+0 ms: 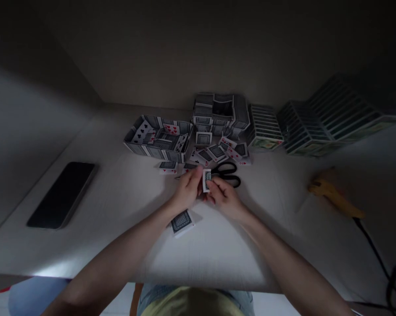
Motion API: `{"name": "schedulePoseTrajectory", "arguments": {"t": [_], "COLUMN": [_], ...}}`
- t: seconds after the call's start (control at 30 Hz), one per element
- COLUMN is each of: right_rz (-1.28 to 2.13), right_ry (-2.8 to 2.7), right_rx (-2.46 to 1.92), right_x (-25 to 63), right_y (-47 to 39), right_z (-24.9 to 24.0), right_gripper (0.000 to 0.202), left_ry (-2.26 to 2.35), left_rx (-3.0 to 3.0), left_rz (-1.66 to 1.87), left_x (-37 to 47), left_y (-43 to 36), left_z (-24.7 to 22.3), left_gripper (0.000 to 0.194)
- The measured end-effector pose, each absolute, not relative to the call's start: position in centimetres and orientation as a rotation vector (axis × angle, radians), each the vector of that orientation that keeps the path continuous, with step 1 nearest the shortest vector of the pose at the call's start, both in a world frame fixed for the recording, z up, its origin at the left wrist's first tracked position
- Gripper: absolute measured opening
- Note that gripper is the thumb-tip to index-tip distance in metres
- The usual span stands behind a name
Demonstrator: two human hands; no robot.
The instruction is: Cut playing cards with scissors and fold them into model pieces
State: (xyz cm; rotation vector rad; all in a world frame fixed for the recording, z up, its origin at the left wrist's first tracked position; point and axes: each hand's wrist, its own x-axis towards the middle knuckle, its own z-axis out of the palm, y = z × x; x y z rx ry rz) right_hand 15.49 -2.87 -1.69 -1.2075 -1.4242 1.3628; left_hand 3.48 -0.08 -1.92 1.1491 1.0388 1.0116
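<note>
A: State of the grip?
B: Right hand (225, 196): thumb and fingers pinched on a small card (207, 180), patterned side showing. Left hand (187, 189): fingers curled close by the card's left edge; contact cannot be confirmed.
A: Position of the card?
B: Between the two hands, just left of the right thumb, which overlaps its lower right part.
A: Its long axis?
B: Roughly fore-and-aft, pointing away from the person, so a long edge faces each hand. The right hand is nearer, being on it.
A: Surroundings?
B: Scissors (230, 176) just beyond the right hand, black handles to the right. A card stack (182, 222) on the desk (119, 184), nearer the person, beside the left wrist. Loose cards (217, 152) farther out, past the scissors.
</note>
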Motion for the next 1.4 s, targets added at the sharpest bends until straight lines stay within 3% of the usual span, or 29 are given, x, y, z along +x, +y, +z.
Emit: {"name": "schedulePoseTrajectory", "arguments": {"t": [0.1,0.27,0.47,0.77,1.1,1.4], "right_rz": [1.375,1.413,1.351,1.058,0.8,1.196], "right_ry": [-1.457,-1.463,-1.457,-1.535,-1.6,-1.207], "right_rx": [-1.214,-1.122,-1.146,-1.272,-1.422,-1.303], "right_x": [15.6,15.4,15.8,17.4,16.5,16.0], "right_y": [-3.0,-3.1,-2.8,-2.4,-2.8,-2.8], "right_z": [-1.7,-1.9,-1.8,-2.1,-2.3,-1.8], "right_gripper": [0.03,0.024,0.026,0.021,0.021,0.024], "left_ry": [1.034,1.035,1.036,1.237,1.173,1.207], "left_rx": [1.097,1.23,1.274,1.981,2.421,2.499], "left_rz": [1.027,0.985,0.986,0.991,0.934,1.103], "left_x": [3.4,3.2,3.3,2.1,2.1,2.1], "left_y": [0.1,0.0,0.0,0.3,0.1,-0.3], "left_z": [-1.7,-1.6,-1.6,-2.4,-2.5,-2.5], "left_gripper": [0.051,0.029,0.029,0.014,0.022,0.024]}}
